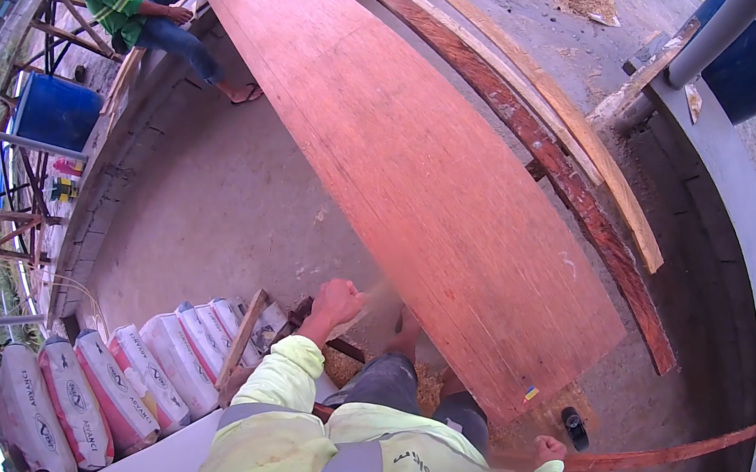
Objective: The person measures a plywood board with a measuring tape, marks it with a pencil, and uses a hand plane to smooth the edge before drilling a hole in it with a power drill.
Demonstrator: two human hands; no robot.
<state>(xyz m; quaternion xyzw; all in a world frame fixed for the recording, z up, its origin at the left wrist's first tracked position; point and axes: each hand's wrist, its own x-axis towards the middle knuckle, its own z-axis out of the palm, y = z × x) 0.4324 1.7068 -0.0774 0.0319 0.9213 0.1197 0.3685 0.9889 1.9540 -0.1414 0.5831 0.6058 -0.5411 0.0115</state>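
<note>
Plywood sheet point(417, 169), reddish, long, lies flat on a frame and runs away from my hands toward the top of the view, its near end just right of my left hand point(337, 300). I see that hand closed in a fist at the sheet's left edge, close against it; I cannot tell what it grips. My right hand point(547, 451) sits low, below the sheet's near corner, fingers wrapped round a thin reddish wood strip point(674, 451) that runs off to its right. Small black object point(575, 427) just above-right of that hand. Sacks point(114, 390) stand in a row left of my left hand. Far beyond, a seated person point(151, 14) in green; blue barrel point(748, 59) far right.
</note>
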